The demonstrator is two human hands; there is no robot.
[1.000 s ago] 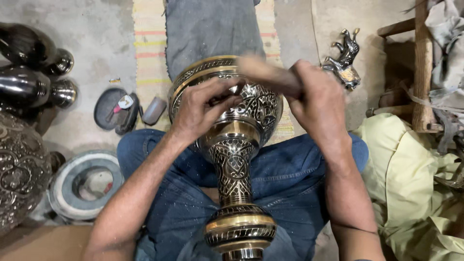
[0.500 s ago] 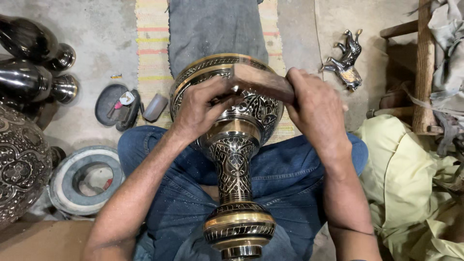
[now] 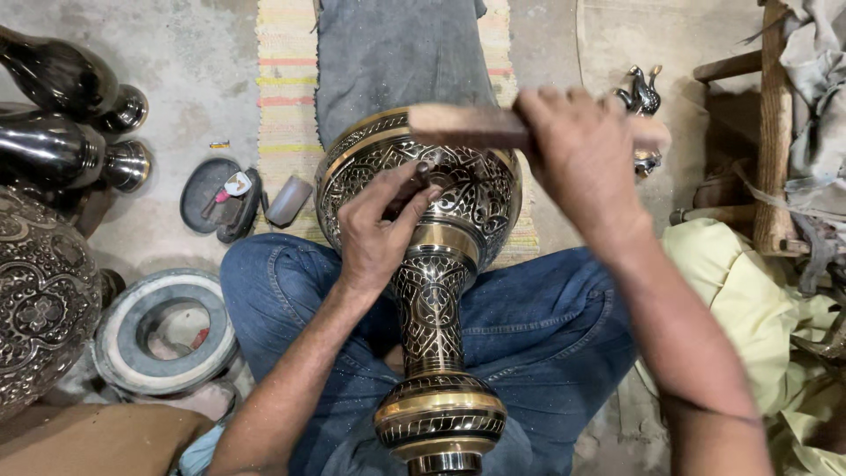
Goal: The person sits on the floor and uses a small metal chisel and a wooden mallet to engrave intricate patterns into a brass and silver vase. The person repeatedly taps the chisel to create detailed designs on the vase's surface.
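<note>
The engraved brass vase [image 3: 423, 264] lies on its side across the person's lap in the centre of the frame, its round belly toward the top, its narrow patterned neck running down between the jeans-clad legs [image 3: 538, 335], and its banded gold foot at the bottom edge. Dark cut-work covers the belly and neck, with plain polished gold bands at the shoulder and foot. The left hand [image 3: 379, 234] rests on the belly, fingers curled and pinched around a small thin tool whose tip touches the engraved surface. The right hand [image 3: 586, 159] is closed in a fist around a wooden mallet [image 3: 467, 126], held level just above the vase's upper rim, slightly blurred. Compared with half a second ago, the mallet sits higher and farther from the left hand, and the right hand has lifted toward the upper right. At the left edge stand dark metal vases [image 3: 53, 115], another engraved vessel [image 3: 40, 300], and a grey ring [image 3: 163, 330] on the floor.
</note>
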